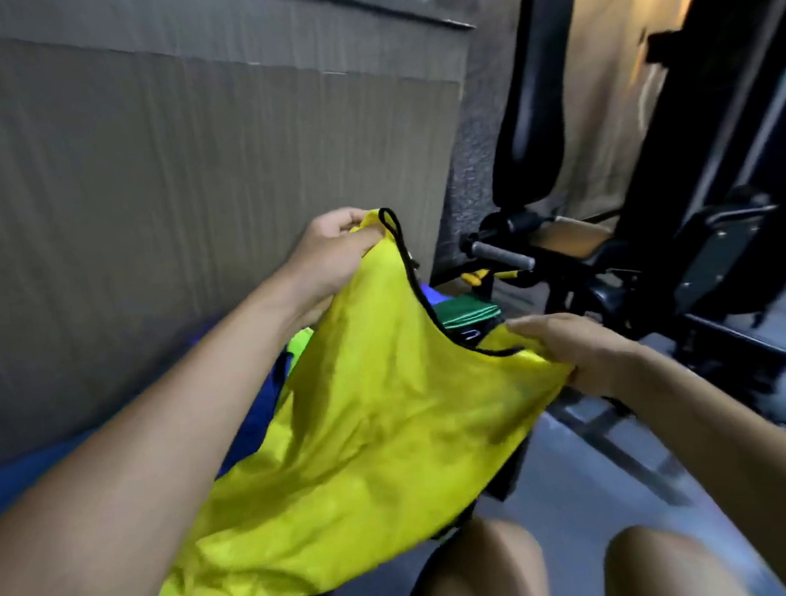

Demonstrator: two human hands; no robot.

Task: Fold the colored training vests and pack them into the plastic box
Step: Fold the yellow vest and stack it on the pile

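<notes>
Left hand (331, 251) and right hand (583, 353) grip yellow vest (368, 431); spread.

My two arms are bare. I can see no sleeves on them, all the way back to where they leave the picture. My left hand (331, 251) has no glove, ring or watch. My right hand (579, 353) has none of these either, and its wrist is bare too. My fingers (532, 323) are bare. Near the bottom edge my two knees (492, 567) show, and they are bare as well. The picture is a bit blurry.
</notes>
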